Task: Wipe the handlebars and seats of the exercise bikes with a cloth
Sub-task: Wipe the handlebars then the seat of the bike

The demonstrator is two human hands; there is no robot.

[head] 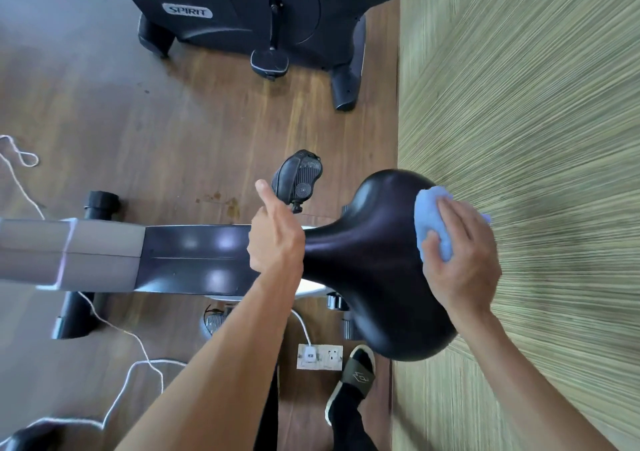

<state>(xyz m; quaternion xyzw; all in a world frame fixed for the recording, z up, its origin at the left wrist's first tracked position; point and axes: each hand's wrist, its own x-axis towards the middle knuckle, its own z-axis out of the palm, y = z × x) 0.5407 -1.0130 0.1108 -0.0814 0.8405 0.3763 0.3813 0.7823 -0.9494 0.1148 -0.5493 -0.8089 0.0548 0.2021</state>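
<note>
A glossy black bike seat (374,263) fills the middle right of the head view, its narrow nose pointing left over the bike's black and grey frame (138,253). My right hand (464,253) grips a crumpled light-blue cloth (431,222) and presses it on the seat's wide rear part. My left hand (275,232) rests on the seat's nose with the fingers curled round it and the thumb sticking up. A black pedal (298,180) shows just beyond the left hand.
A second black exercise bike (242,10) marked SPIRIT stands at the top on the wooden floor. A green striped carpet (536,104) covers the right side. White cables (131,364) trail on the floor at left, near a floor socket (320,357). My sandalled foot (353,381) is below the seat.
</note>
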